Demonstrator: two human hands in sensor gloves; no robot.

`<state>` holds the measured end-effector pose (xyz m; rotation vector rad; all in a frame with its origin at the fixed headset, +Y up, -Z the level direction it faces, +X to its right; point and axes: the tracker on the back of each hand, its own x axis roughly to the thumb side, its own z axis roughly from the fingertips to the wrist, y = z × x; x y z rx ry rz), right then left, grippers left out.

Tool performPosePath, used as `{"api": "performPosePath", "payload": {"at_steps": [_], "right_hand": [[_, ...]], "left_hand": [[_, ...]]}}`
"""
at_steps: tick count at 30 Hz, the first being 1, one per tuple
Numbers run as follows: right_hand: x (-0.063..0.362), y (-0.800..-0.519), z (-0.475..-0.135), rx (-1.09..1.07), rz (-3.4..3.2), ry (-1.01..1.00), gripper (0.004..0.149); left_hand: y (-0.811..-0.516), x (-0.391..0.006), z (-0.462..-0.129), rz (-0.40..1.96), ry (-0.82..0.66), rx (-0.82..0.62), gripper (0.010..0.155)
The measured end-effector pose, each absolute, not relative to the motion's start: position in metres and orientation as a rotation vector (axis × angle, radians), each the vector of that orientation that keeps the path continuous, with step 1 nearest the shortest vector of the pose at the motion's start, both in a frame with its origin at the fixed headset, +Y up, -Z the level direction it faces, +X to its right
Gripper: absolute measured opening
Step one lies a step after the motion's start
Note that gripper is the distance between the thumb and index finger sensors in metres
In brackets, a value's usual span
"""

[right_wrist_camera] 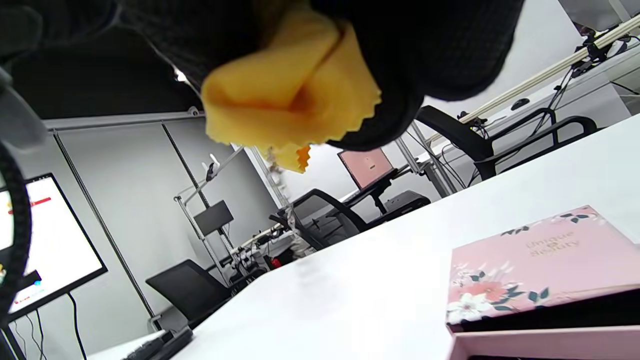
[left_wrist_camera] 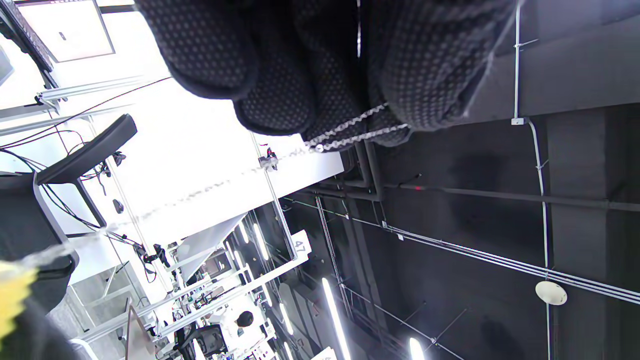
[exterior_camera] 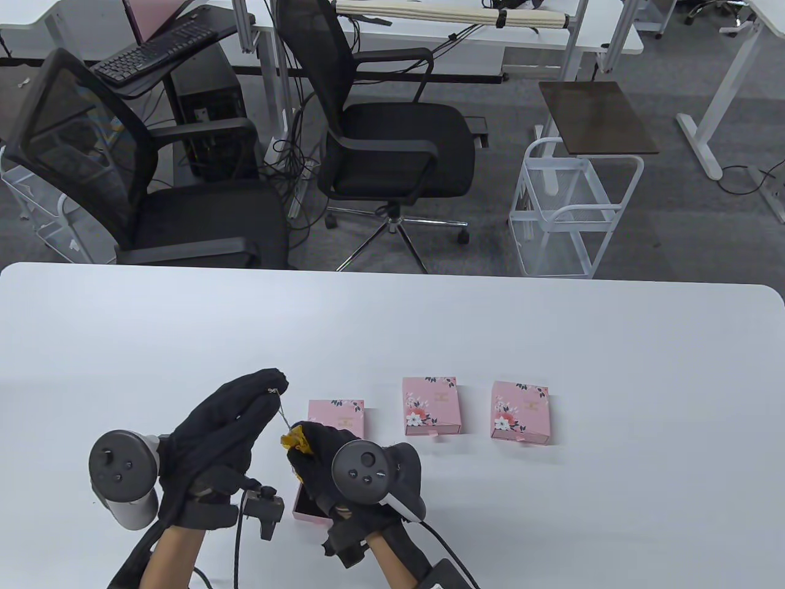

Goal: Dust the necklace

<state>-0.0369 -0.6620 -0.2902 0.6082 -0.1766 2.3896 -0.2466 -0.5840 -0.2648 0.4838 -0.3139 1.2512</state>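
**Fine chain held taut between two hands, cloth at one end**

From the table view, we see the left hand [exterior_camera: 227,423] raised above the counter [exterior_camera: 552,343], its fingertips pinching one end of the necklace [exterior_camera: 279,412]. The thin chain runs down and to the right into the right hand [exterior_camera: 325,460], whose fingers are curled round a bunched yellow cloth [exterior_camera: 294,438] closed over the chain. Beneath the right hand lies an open pink box [exterior_camera: 306,509], with its lid [exterior_camera: 336,417] just beyond; two closed pink boxes [exterior_camera: 431,406] [exterior_camera: 520,412] sit further right, well apart from the hands.

In the left wrist view, the gloved fingers [left_wrist_camera: 425,75] press together on the links, and the chain [left_wrist_camera: 350,132] leaves them in a doubled strand, then blurs off toward the yellow cloth [left_wrist_camera: 12,295] at the lower left corner.

In the right wrist view, the cloth [right_wrist_camera: 290,95] is folded between thumb and fingers; the chain itself is too faint there for us to place. The patterned lid [right_wrist_camera: 535,265] rests on the counter below.

We judge the necklace very light, limp and easily kinked or snapped, and likely slippery between gloved tips. It wants a firm pinch near the end or clasp, gentle tension only, and the cloth drawn along it with soft pressure.
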Motion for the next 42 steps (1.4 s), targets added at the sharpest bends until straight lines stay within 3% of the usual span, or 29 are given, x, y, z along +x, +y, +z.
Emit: {"api": "performPosePath", "payload": {"at_steps": [25, 42], "right_hand": [[-0.050, -0.691, -0.292, 0.582, 2.533, -0.108, 0.041], [-0.056, -0.694, -0.291, 0.596, 2.596, -0.029, 0.041]], "left_hand": [[-0.579, -0.256, -0.261, 1.293, -0.293, 0.529, 0.035], [-0.576, -0.260, -0.259, 1.317, -0.282, 0.558, 0.035]]}}
